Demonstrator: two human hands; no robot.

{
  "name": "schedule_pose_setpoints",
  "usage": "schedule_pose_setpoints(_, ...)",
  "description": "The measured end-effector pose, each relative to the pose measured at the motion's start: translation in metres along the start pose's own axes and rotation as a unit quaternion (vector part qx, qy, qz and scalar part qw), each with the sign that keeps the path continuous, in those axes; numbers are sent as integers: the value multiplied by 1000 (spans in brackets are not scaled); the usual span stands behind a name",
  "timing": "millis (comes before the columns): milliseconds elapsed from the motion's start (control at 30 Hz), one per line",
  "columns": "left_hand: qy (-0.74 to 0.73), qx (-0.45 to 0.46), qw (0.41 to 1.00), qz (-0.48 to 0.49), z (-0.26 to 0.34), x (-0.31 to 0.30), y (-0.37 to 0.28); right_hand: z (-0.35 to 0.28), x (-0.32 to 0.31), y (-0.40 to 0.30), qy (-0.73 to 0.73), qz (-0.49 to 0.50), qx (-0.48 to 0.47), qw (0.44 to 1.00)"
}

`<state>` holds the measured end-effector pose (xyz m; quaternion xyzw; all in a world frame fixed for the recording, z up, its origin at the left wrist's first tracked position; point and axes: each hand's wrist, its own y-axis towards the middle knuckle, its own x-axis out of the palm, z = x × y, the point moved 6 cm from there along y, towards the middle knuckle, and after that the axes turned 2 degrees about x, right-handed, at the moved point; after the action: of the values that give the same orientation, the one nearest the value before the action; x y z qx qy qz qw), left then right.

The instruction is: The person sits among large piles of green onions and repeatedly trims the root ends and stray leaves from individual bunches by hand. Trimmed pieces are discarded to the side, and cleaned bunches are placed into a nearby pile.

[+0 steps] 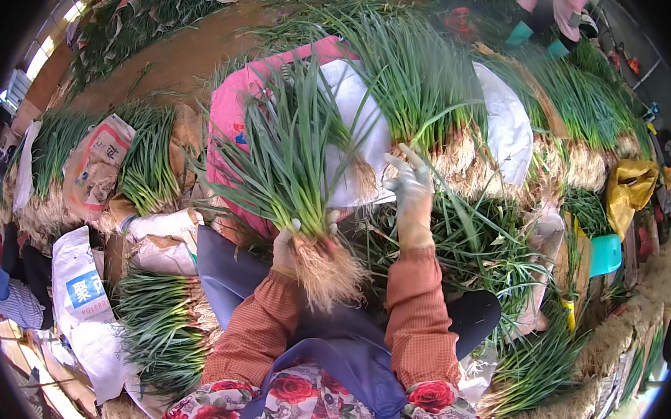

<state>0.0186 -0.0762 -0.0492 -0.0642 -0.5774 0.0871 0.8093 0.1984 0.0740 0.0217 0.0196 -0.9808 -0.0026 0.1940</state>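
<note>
My left hand (284, 251), gloved, is closed around the lower stalks of a thick bunch of green onions (296, 187). Pale tangled roots (329, 272) hang from the bunch over my lap. My right hand (414, 194), in a whitish glove, reaches forward with its fingers apart. Its fingertips are by the root end of a large pile of green onions (414, 93); whether they touch a stalk is hard to tell. Between my hands, a smaller green onion bunch (364, 168) lies on a white woven sack (347, 112) over a pink sheet (232, 105).
Loose green leaves (472, 241) are heaped right of my lap. More onions (162, 314) lie at left beside a printed white sack (85, 303). A teal plastic container (605, 255) and yellow sack (631, 184) are at right. Another person (554, 21) stands at far right.
</note>
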Motion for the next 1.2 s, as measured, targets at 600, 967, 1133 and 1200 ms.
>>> schedule_pose_setpoints(600,9,-6,994,-107,3,36,19,17,-12,-19,-631,-87,-220,739)
schedule_pose_setpoints(967,68,-35,992,-104,-7,1,39,37,21,-71,-646,-242,-185,700)
schedule_pose_setpoints(1133,-1,3,999,-53,2,20,32,47,-2,-71,-591,-289,-95,747)
schedule_pose_setpoints(1200,-61,74,995,12,0,53,15,50,-36,-61,-555,-270,36,786)
